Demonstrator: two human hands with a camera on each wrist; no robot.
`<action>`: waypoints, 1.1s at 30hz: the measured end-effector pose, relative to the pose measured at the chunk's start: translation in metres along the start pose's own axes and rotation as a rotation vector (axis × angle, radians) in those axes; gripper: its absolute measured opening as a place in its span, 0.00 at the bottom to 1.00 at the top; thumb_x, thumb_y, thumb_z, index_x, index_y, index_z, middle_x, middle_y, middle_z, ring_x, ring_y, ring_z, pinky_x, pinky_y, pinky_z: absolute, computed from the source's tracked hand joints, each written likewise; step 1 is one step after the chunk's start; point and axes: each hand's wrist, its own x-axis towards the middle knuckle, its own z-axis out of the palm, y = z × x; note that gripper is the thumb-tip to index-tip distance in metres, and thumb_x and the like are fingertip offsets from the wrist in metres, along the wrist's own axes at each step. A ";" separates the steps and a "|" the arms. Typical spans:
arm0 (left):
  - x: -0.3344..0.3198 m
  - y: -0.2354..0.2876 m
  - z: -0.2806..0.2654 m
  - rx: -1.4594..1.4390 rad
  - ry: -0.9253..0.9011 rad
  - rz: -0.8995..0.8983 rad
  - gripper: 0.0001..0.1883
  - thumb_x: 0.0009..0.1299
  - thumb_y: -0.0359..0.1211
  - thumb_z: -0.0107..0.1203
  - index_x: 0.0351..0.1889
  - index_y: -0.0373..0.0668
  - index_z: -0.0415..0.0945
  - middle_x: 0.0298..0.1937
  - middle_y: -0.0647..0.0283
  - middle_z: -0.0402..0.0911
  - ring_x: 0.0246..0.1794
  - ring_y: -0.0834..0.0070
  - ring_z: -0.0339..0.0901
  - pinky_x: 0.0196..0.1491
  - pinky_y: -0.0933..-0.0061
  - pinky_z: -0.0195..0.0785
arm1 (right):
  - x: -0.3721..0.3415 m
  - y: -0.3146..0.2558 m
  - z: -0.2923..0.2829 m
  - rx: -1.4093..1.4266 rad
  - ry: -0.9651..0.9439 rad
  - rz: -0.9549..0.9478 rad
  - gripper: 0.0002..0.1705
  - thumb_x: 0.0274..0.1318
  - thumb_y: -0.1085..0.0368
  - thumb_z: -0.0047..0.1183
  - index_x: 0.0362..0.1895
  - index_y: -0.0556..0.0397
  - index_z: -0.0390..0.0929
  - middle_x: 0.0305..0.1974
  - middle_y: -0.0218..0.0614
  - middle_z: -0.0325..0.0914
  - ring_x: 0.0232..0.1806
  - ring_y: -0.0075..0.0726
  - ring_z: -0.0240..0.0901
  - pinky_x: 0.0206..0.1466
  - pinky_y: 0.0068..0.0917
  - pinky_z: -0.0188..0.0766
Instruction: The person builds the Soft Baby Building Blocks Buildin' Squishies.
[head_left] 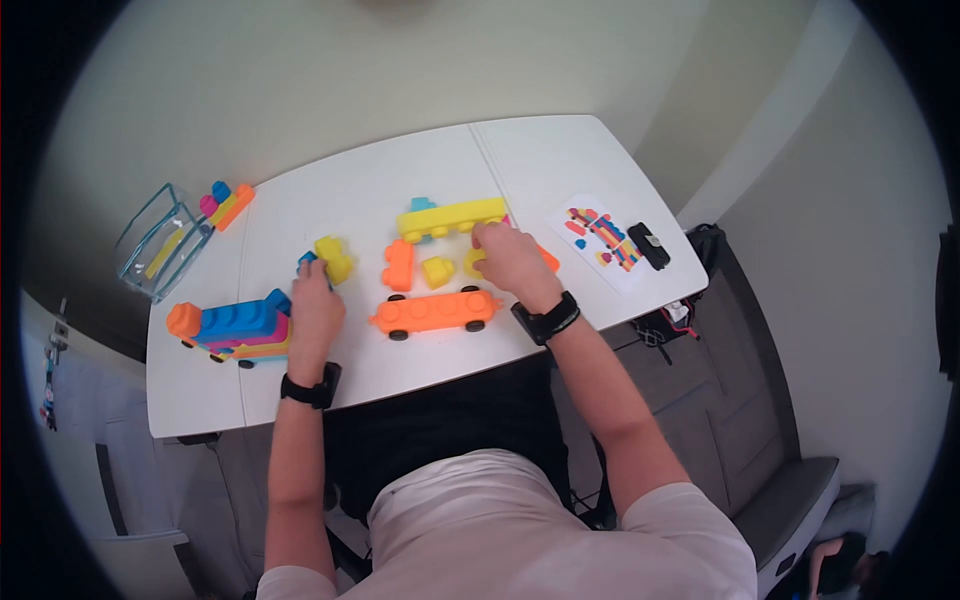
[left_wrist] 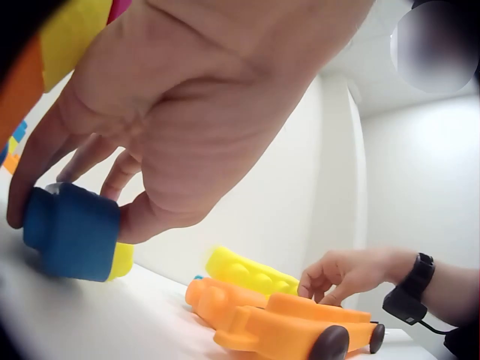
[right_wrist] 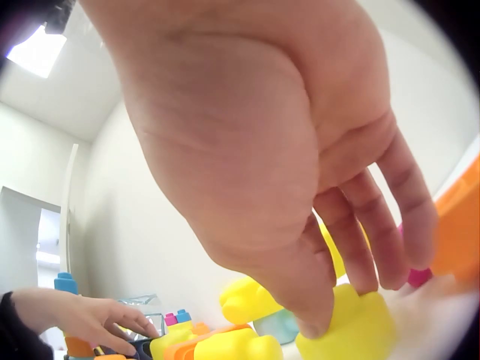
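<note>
My left hand [head_left: 318, 308] pinches a small blue block [left_wrist: 82, 232] between thumb and fingers, low over the table beside a yellow block [head_left: 335, 262]. Over on the right, my right hand [head_left: 515, 264] reaches down to a yellow block [right_wrist: 352, 330], thumb on its near side and fingers behind it. Between the hands lies an orange wheeled base [head_left: 435, 311] with black wheels. Behind it are an upright orange block [head_left: 398, 265], a small yellow block [head_left: 437, 271] and a long yellow block [head_left: 455, 218]. A stacked, wheeled block car [head_left: 238, 322] stands left of my left hand.
A clear bin [head_left: 140, 280] with blue-green edges stands at the table's left end, next to several joined colored blocks [head_left: 232, 208]. On the right lie a picture card [head_left: 590, 255] and a black device [head_left: 652, 247]. A wall rises behind the table.
</note>
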 end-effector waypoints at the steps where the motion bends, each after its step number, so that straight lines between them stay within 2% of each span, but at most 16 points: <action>1: 0.002 0.001 -0.010 -0.064 -0.036 -0.042 0.38 0.63 0.20 0.64 0.74 0.36 0.69 0.78 0.25 0.67 0.66 0.26 0.77 0.70 0.40 0.75 | 0.001 0.002 0.001 -0.015 -0.022 -0.013 0.18 0.60 0.66 0.71 0.53 0.50 0.83 0.50 0.43 0.87 0.55 0.55 0.86 0.56 0.51 0.82; 4: 0.002 -0.005 -0.005 -0.038 0.003 -0.090 0.37 0.62 0.18 0.59 0.74 0.37 0.70 0.79 0.30 0.68 0.70 0.27 0.75 0.73 0.41 0.71 | -0.001 0.004 0.001 -0.002 -0.003 -0.010 0.17 0.57 0.71 0.67 0.52 0.50 0.84 0.50 0.44 0.88 0.55 0.56 0.87 0.56 0.51 0.82; 6: 0.005 -0.006 -0.005 0.052 0.230 0.036 0.40 0.61 0.14 0.54 0.76 0.38 0.70 0.79 0.33 0.69 0.72 0.28 0.71 0.74 0.44 0.70 | 0.001 0.006 0.002 -0.039 -0.033 -0.019 0.17 0.57 0.70 0.68 0.51 0.51 0.85 0.50 0.45 0.89 0.54 0.56 0.87 0.56 0.51 0.82; 8: -0.004 0.048 -0.052 -0.026 0.242 0.019 0.42 0.59 0.13 0.52 0.77 0.40 0.70 0.77 0.36 0.72 0.76 0.32 0.68 0.74 0.47 0.69 | 0.002 0.009 0.002 -0.055 -0.050 -0.009 0.17 0.57 0.69 0.68 0.51 0.51 0.85 0.50 0.45 0.89 0.54 0.56 0.87 0.56 0.51 0.82; 10: -0.009 0.077 -0.079 -0.275 0.194 0.021 0.43 0.58 0.12 0.48 0.75 0.43 0.73 0.68 0.36 0.82 0.74 0.37 0.75 0.74 0.46 0.70 | -0.001 0.008 0.001 -0.074 -0.074 -0.016 0.17 0.57 0.69 0.68 0.51 0.51 0.85 0.49 0.45 0.89 0.55 0.56 0.87 0.57 0.51 0.82; 11: -0.008 0.077 -0.083 -0.266 0.174 0.057 0.42 0.57 0.11 0.47 0.74 0.42 0.74 0.59 0.38 0.87 0.64 0.41 0.84 0.64 0.51 0.78 | -0.005 0.007 -0.004 -0.056 -0.066 -0.010 0.17 0.57 0.68 0.68 0.51 0.51 0.85 0.49 0.45 0.89 0.55 0.56 0.87 0.57 0.50 0.82; 14: -0.016 0.097 -0.098 -0.398 0.034 0.042 0.41 0.58 0.12 0.46 0.74 0.40 0.74 0.53 0.38 0.89 0.57 0.43 0.88 0.57 0.56 0.81 | -0.014 0.007 -0.015 -0.014 -0.049 -0.023 0.17 0.58 0.66 0.69 0.51 0.52 0.85 0.49 0.46 0.89 0.55 0.57 0.87 0.57 0.50 0.83; 15: -0.014 0.092 -0.092 -0.470 -0.019 0.056 0.42 0.59 0.13 0.46 0.77 0.42 0.70 0.56 0.40 0.87 0.56 0.49 0.88 0.55 0.61 0.80 | -0.017 0.007 -0.019 0.004 -0.035 -0.015 0.17 0.58 0.65 0.70 0.51 0.52 0.84 0.49 0.45 0.89 0.55 0.56 0.87 0.57 0.50 0.83; 18: -0.018 0.112 -0.102 -0.651 -0.095 0.062 0.45 0.60 0.14 0.47 0.81 0.43 0.62 0.58 0.40 0.83 0.54 0.45 0.86 0.56 0.56 0.80 | -0.028 -0.002 -0.038 0.036 -0.037 -0.016 0.18 0.58 0.63 0.71 0.51 0.53 0.84 0.49 0.45 0.89 0.55 0.57 0.86 0.56 0.50 0.82; 19: -0.021 0.121 -0.114 -0.606 -0.149 0.075 0.44 0.69 0.19 0.53 0.85 0.43 0.54 0.64 0.41 0.79 0.60 0.49 0.84 0.61 0.57 0.78 | -0.031 -0.004 -0.045 0.054 -0.064 -0.025 0.19 0.58 0.65 0.71 0.52 0.55 0.83 0.50 0.46 0.89 0.56 0.58 0.86 0.57 0.50 0.82; 20: -0.022 0.124 -0.113 -0.601 -0.148 0.073 0.44 0.69 0.19 0.53 0.85 0.43 0.54 0.64 0.41 0.79 0.60 0.49 0.84 0.61 0.57 0.78 | -0.035 -0.005 -0.050 0.058 -0.064 -0.029 0.19 0.58 0.65 0.71 0.52 0.55 0.83 0.50 0.46 0.89 0.56 0.58 0.86 0.57 0.50 0.82; 23: -0.018 0.118 -0.100 -0.612 -0.082 0.238 0.39 0.86 0.37 0.56 0.90 0.45 0.50 0.73 0.41 0.70 0.69 0.50 0.77 0.73 0.55 0.71 | -0.046 -0.011 -0.058 0.080 -0.069 -0.109 0.19 0.58 0.69 0.69 0.54 0.56 0.83 0.51 0.47 0.89 0.57 0.59 0.86 0.59 0.48 0.83; 24: -0.018 0.115 -0.098 -0.610 -0.082 0.237 0.39 0.86 0.37 0.56 0.90 0.45 0.50 0.73 0.41 0.70 0.69 0.50 0.77 0.73 0.55 0.71 | -0.049 -0.014 -0.060 0.100 -0.098 -0.140 0.19 0.58 0.70 0.68 0.54 0.57 0.84 0.52 0.48 0.89 0.57 0.58 0.86 0.60 0.47 0.83; 27: -0.021 0.125 -0.107 -0.560 -0.165 0.242 0.37 0.85 0.32 0.57 0.90 0.51 0.55 0.67 0.49 0.73 0.66 0.57 0.75 0.69 0.57 0.71 | -0.055 -0.024 -0.067 0.131 -0.154 -0.186 0.19 0.58 0.72 0.67 0.55 0.57 0.85 0.52 0.49 0.89 0.57 0.57 0.86 0.61 0.46 0.82; 29: -0.024 0.129 -0.114 -0.610 -0.246 0.337 0.42 0.75 0.25 0.67 0.86 0.53 0.64 0.62 0.55 0.74 0.63 0.58 0.76 0.67 0.59 0.73 | -0.056 -0.027 -0.066 0.142 -0.181 -0.203 0.19 0.57 0.72 0.66 0.55 0.57 0.85 0.52 0.49 0.89 0.57 0.56 0.86 0.62 0.45 0.82; 33: -0.022 0.128 -0.106 -0.564 -0.292 0.322 0.44 0.62 0.18 0.75 0.78 0.52 0.76 0.58 0.57 0.74 0.61 0.57 0.77 0.64 0.59 0.75 | -0.057 -0.028 -0.063 0.129 -0.172 -0.211 0.19 0.58 0.72 0.66 0.55 0.57 0.85 0.52 0.49 0.89 0.57 0.56 0.86 0.62 0.45 0.82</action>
